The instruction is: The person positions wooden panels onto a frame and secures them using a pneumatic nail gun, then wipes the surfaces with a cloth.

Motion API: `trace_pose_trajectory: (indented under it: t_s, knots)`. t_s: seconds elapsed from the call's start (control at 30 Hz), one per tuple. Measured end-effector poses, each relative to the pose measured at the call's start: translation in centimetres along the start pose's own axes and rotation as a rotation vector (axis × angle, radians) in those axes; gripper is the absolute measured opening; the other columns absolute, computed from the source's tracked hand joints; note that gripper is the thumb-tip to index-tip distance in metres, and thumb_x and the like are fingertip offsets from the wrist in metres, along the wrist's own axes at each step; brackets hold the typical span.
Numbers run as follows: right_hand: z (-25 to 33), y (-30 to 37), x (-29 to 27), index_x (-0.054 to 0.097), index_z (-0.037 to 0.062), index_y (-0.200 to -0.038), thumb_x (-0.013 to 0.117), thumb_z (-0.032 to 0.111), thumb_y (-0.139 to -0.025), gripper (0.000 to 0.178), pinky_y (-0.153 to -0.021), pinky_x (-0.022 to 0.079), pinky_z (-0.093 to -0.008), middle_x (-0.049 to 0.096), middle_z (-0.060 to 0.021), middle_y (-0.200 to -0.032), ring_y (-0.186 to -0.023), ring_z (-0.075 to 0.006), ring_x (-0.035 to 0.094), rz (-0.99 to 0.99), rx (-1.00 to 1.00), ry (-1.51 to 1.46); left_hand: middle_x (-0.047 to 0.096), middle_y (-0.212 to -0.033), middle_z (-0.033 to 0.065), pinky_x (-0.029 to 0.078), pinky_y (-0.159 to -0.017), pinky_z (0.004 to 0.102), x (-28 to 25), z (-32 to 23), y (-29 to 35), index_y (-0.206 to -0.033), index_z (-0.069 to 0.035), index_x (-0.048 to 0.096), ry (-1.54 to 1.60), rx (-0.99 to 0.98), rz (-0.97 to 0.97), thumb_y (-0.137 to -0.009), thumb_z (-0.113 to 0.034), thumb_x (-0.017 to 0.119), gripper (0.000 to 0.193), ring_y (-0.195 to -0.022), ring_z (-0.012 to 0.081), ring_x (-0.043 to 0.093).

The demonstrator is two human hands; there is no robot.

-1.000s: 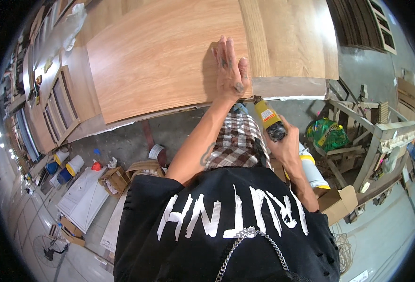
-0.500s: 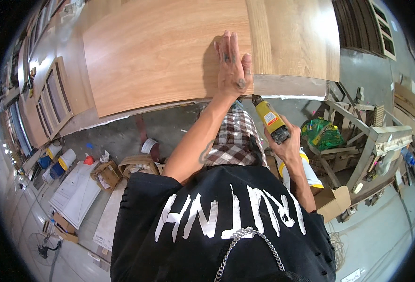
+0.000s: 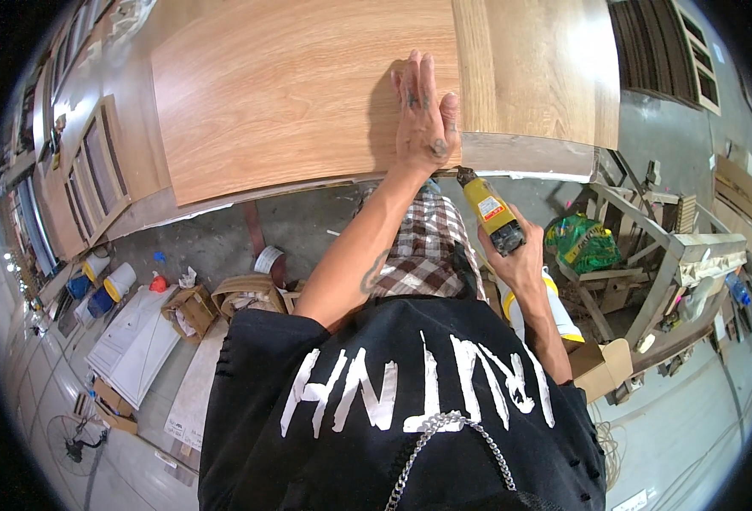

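My left hand (image 3: 423, 115) lies on a light wood panel (image 3: 291, 94), close to its right edge, fingers stretched out and the thumb apart. My right hand (image 3: 517, 247) is wrapped round the black rear end of a yellow and black handheld power tool (image 3: 488, 209). The tool tilts away from me, its dark head at the front edge of the panel just below my left wrist. What exactly the head touches is too small to tell. To the right of the panel lies another wood board (image 3: 537, 68), its front edge set farther back.
Framed wood pieces (image 3: 95, 170) rest at the left of the worktable. On the right stand a wooden frame rack (image 3: 682, 247) and a green plastic bag (image 3: 580, 243). Below are a white bucket (image 3: 559, 311), an open cardboard box (image 3: 606, 370) and, at left, white panels (image 3: 133, 341).
The tool and my right hand have shifted very slightly; the tool's head stays at the panel's front edge. My left hand keeps its place on the panel. The view has moved a little.
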State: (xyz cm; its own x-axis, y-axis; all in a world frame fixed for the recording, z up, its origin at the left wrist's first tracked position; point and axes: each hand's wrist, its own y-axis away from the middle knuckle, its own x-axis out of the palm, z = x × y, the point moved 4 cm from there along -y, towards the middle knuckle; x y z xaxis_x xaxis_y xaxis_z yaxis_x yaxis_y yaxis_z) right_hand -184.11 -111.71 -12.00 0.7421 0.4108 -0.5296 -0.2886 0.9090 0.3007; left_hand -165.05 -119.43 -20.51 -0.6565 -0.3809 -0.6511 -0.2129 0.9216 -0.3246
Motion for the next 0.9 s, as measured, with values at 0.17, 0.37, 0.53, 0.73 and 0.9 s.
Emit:
trace_pose_trajectory:
  t_s: [0.17,0.37,0.53,0.73,0.9]
  knots:
    - [1.0,0.1,-0.1,0.064,-0.0054,-0.102,0.076,0.016,-0.075,0.037,-0.063,0.051,-0.0358,0.066,-0.0222,-0.076,-0.065,-0.0315,0.065,0.033,0.033,0.077,0.024,-0.151,0.0256,0.014,-0.118,0.0536,-0.3,0.0,0.0,-0.148,0.003,0.017,0.002,0.003,-0.003,-0.102,-0.029,0.035,0.058,-0.142,0.0391,0.023]
    - [2.2,0.2,-0.6,0.063,-0.0059,-0.104,0.076,0.015,-0.072,0.041,-0.065,0.051,-0.0391,0.066,-0.0245,-0.077,-0.068,-0.0348,0.065,0.058,0.106,0.186,0.025,-0.148,0.0309,0.014,-0.115,0.059,-0.4,-0.5,0.0,-0.147,0.004,0.017,0.085,0.018,0.015,-0.101,-0.028,0.038,0.06,-0.138,0.0462,0.024]
    - [1.3,0.9,-2.4,0.064,-0.0045,-0.111,0.077,0.02,-0.076,0.045,-0.067,0.053,-0.0357,0.07,-0.0213,-0.083,-0.072,-0.025,0.069,-0.031,0.182,0.076,0.025,-0.148,0.0306,0.017,-0.115,0.0548,-0.8,0.2,0.2,-0.146,0.006,0.019,0.163,-0.038,-0.002,-0.101,-0.023,0.038,0.057,-0.138,0.0455,0.025]
    - [6.6,-0.1,-13.2,0.068,-0.002,-0.105,0.082,0.025,-0.076,0.042,-0.07,0.055,-0.0302,0.072,-0.0112,-0.09,-0.077,-0.0167,0.069,-0.112,0.278,0.034,0.031,-0.147,0.0291,0.024,-0.114,0.0476,-2.0,1.0,-2.6,-0.146,0.007,0.02,0.082,-0.184,0.174,-0.102,-0.025,0.033,0.056,-0.136,0.043,0.03]
    - [14.9,-5.9,-23.0,0.058,-0.0031,-0.12,0.081,0.016,-0.075,0.055,-0.082,0.054,-0.034,0.069,-0.0169,-0.105,-0.096,-0.0212,0.066,-0.195,-0.034,0.08,0.046,-0.144,0.0111,0.023,-0.113,0.0465,-4.9,-0.4,-11.4,-0.145,0.001,0.028,-0.267,-0.193,0.211,-0.101,-0.026,0.034,0.052,-0.129,0.0274,0.045]
